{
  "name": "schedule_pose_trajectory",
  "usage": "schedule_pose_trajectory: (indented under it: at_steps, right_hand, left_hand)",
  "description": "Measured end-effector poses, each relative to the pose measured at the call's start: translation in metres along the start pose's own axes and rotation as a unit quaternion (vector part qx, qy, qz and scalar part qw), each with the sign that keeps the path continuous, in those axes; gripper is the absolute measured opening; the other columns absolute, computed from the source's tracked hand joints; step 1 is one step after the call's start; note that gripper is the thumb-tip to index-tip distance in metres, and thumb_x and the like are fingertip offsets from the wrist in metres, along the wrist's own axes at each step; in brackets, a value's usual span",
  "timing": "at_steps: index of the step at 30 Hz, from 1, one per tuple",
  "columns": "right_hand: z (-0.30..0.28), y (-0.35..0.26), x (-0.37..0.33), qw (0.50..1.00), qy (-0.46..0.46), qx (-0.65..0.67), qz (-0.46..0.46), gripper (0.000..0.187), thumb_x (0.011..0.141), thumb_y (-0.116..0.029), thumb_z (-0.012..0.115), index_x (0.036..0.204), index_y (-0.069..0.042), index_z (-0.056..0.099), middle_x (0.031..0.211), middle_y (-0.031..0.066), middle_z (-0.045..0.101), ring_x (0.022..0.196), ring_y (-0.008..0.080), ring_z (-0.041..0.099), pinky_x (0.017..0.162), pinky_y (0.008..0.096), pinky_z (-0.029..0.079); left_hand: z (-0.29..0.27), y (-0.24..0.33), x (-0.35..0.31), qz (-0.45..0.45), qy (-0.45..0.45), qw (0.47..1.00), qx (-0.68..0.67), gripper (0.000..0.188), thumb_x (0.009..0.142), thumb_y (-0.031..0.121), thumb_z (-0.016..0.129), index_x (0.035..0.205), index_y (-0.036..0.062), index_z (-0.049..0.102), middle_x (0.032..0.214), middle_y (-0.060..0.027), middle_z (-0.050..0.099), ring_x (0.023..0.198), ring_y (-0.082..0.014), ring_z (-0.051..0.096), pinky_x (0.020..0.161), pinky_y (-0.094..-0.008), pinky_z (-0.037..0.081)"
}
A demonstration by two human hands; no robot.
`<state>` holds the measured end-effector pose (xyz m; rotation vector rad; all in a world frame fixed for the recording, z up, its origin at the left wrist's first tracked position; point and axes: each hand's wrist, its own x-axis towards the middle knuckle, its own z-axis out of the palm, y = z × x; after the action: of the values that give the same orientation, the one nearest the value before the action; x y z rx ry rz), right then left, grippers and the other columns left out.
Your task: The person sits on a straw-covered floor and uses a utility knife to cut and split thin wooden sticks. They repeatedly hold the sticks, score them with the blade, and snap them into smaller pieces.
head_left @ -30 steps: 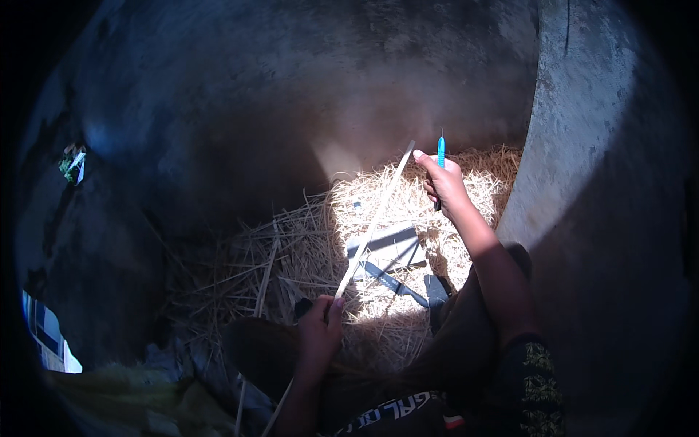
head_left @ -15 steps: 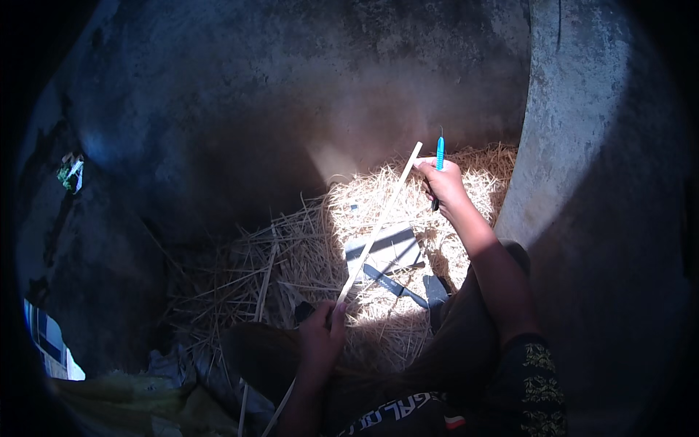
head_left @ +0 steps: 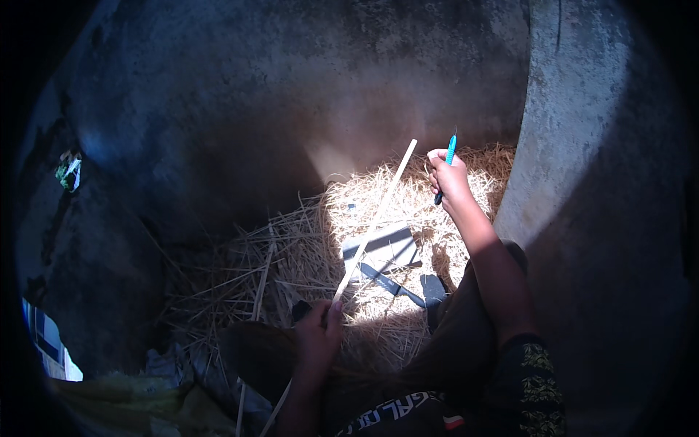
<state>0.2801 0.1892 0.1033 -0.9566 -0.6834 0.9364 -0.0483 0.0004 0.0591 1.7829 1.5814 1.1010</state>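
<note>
My left hand (head_left: 319, 331) is closed around a long, pale, thin strip (head_left: 375, 218) that looks like wood or bamboo. The strip slants up and away to the right, and its far end is loose. To the right of that end, apart from it, my right hand (head_left: 451, 178) grips a pen-shaped tool (head_left: 451, 151). It has a ribbed blue front, a fine thin tip pointing up and a black rear end. Below the strip, a flat pale rectangular board (head_left: 397, 247) rests on straw. A dark knife (head_left: 393, 282) lies against the board's near edge.
Straw and thin shavings (head_left: 291, 244) cover the ground. A grey wall (head_left: 313, 95) curves behind, and another (head_left: 564, 109) rises on the right. My bent legs (head_left: 466, 320) frame the near side. A yellowish cloth (head_left: 124, 400) lies at the lower left.
My right hand has moved right, away from the strip's far end, and the tool now tilts more to the right. The strip has shifted slightly left with my left hand.
</note>
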Motion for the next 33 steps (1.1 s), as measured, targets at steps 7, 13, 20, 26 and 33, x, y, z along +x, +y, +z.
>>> schedule_pose_trajectory:
  at_steps: [7, 13, 20, 26, 33]
  right_hand:
    - [-0.009, 0.011, 0.010, 0.968, 0.034, -0.203, -0.142, 0.015, 0.094, -0.010, 0.059, 0.095, -0.003, 0.072, 0.062, -0.0026, 0.056, 0.049, 0.0071, 0.048, 0.048, 0.0280, 0.040]
    - [0.014, -0.014, -0.029, 0.795, -0.059, -0.589, -0.134, 0.025, 0.076, -0.038, 0.064, 0.083, -0.017, 0.076, 0.071, 0.0131, 0.070, 0.074, 0.0351, 0.069, 0.071, 0.0447, 0.054]
    - [0.016, -0.011, -0.035, 0.791, -0.026, -0.593, -0.148, 0.020, 0.073, -0.031, 0.067, 0.078, -0.014, 0.076, 0.071, 0.0152, 0.070, 0.075, 0.0360, 0.070, 0.072, 0.0442, 0.055]
    - [-0.003, -0.004, 0.013, 0.791, 0.103, -0.603, 0.017, 0.023, 0.079, -0.022, 0.070, 0.094, -0.006, 0.076, 0.098, 0.0166, 0.075, 0.097, 0.0332, 0.072, 0.084, 0.0423, 0.057]
    - [0.000, 0.005, 0.013, 0.786, 0.138, -0.599, 0.070, 0.025, 0.081, -0.023, 0.071, 0.101, -0.007, 0.075, 0.104, 0.0154, 0.074, 0.102, 0.0312, 0.072, 0.085, 0.0416, 0.056]
  left_hand:
    - [-0.002, 0.009, 0.002, 0.001, -0.012, 1.000, -0.008, 0.020, 0.097, 0.019, 0.067, 0.093, 0.0001, 0.067, 0.065, -0.0028, 0.059, 0.063, -0.0054, 0.050, 0.058, -0.0268, 0.041]
    - [-0.008, 0.007, -0.001, -0.013, -0.018, 1.000, 0.008, 0.022, 0.098, 0.020, 0.066, 0.092, -0.0006, 0.067, 0.066, -0.0017, 0.060, 0.064, -0.0049, 0.051, 0.058, -0.0260, 0.041]
    - [-0.009, 0.005, -0.002, 0.005, -0.021, 1.000, -0.004, 0.028, 0.100, 0.021, 0.064, 0.087, -0.0024, 0.069, 0.067, -0.0026, 0.061, 0.065, -0.0055, 0.053, 0.059, -0.0255, 0.043]
    - [-0.005, 0.013, -0.007, -0.018, -0.074, 0.997, -0.011, 0.033, 0.101, 0.025, 0.062, 0.083, -0.0020, 0.066, 0.065, -0.0021, 0.058, 0.066, -0.0059, 0.053, 0.060, -0.0271, 0.043]
    - [0.004, -0.006, 0.006, 0.017, -0.089, 0.996, -0.028, 0.037, 0.102, 0.025, 0.060, 0.079, -0.0035, 0.060, 0.058, -0.0074, 0.052, 0.056, -0.0084, 0.045, 0.054, -0.0320, 0.039]
